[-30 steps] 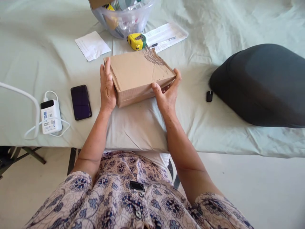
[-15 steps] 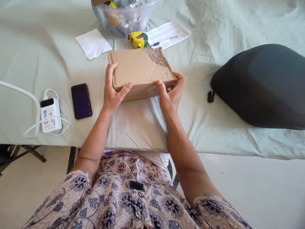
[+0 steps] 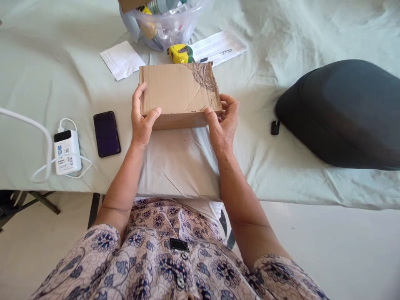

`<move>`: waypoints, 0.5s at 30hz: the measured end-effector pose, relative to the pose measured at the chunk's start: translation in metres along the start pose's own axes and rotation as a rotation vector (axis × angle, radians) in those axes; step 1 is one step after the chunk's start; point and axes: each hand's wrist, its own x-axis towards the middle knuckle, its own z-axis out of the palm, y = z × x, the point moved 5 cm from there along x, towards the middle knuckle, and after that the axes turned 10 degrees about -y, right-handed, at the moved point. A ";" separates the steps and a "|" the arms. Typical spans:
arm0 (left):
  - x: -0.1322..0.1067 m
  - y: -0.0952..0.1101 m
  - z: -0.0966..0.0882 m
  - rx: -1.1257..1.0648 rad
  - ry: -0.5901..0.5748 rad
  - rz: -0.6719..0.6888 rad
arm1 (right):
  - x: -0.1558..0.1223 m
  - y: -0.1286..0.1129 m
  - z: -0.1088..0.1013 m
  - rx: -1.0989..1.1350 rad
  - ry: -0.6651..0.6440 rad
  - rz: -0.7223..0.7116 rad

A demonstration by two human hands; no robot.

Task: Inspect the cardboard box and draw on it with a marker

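Between my hands is a brown cardboard box (image 3: 178,89) with a worn, scribbled far right corner and a ragged right edge. My left hand (image 3: 142,121) grips its left side, thumb along the near top edge and fingers at the left face. At the near right corner, my right hand (image 3: 223,123) holds the box with its thumb on the top edge and its fingers on the right side. Just beyond the box lie a yellow and green tape measure (image 3: 180,53) and a pen (image 3: 215,55) on a printed paper (image 3: 229,45).
A clear plastic tub (image 3: 178,27) filled with items stands at the back. White paper (image 3: 122,60) lies left of it. Further left are a dark phone (image 3: 106,133) and a white power bank (image 3: 67,152) with a cable. A large black rounded object (image 3: 343,112) and a small black cap (image 3: 275,127) sit right.
The box has shifted slightly left and turned a little, its near edge now more level. Both hands have moved left with it, still holding on.
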 end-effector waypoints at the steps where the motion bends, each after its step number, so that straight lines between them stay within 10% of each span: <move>1: 0.001 -0.001 -0.001 -0.035 0.019 0.007 | 0.001 0.000 -0.001 0.002 0.004 -0.004; 15: 0.005 0.010 -0.018 -0.070 0.095 0.108 | 0.002 -0.013 -0.012 -0.116 0.082 -0.046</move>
